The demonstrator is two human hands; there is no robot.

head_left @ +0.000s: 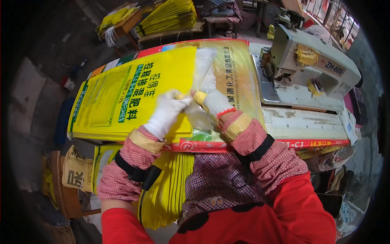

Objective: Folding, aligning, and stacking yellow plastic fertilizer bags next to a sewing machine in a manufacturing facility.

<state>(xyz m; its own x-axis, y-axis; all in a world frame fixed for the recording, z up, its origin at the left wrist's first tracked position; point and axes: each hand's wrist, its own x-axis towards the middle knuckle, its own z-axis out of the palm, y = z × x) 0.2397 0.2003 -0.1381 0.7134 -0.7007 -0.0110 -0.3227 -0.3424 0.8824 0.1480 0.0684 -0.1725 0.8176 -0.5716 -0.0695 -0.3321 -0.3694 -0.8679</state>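
Observation:
A flat yellow printed sack [162,69] lies on the worktable, with a clear plastic liner [204,61] sticking out of its right-hand end. My left hand [171,106], in a white glove, is closed in a pinch at that end, over the edge of the sack. Close beside it, my right hand [212,101], gloved with yellowish fingertips, pinches the liner. The fingertips of both hands nearly meet, and the exact grip between them is partly hidden. Below the hands, a crumpled part of the liner hangs across the sack's edge.
To the right stands a sewing machine [308,61] on a white worn tabletop [300,122]. Stacked yellow sacks [168,191] hang or stand below the table's near edge. More yellow sacks [170,18] lie on a bench at the back. A wooden chair [67,199] stands at lower left.

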